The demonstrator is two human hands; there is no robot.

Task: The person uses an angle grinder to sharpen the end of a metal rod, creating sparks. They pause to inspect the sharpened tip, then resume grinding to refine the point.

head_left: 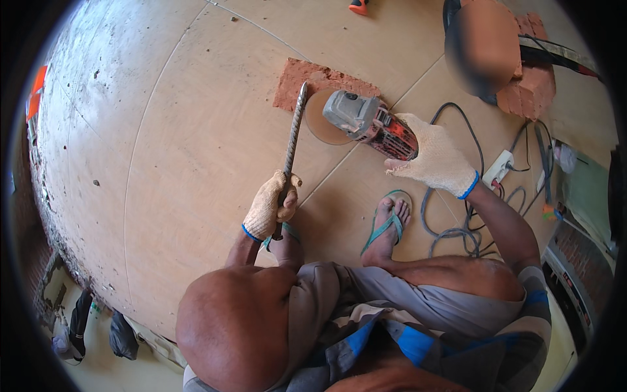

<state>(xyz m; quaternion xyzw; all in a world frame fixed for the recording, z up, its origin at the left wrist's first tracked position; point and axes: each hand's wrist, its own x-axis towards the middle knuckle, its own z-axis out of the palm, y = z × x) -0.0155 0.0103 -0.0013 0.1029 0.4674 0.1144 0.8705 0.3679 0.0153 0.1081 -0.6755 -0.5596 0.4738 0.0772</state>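
Note:
My left hand, in a cream knitted glove with a blue cuff, is closed around the lower part of a ribbed steel rod. The rod slants upward to a bright tapered tip over a red brick lying on the floor. My right hand, gloved alike, grips an angle grinder with a grey head and a red-and-black body. The grinder's round disc is right beside the rod near its tip. Whether the disc touches the rod, or spins, I cannot tell.
Bricks are piled at the far right, partly behind a blurred patch. Dark cable loops over the tiled floor by a white power strip. My sandalled foot is close below the grinder. An orange-and-black object lies at the top.

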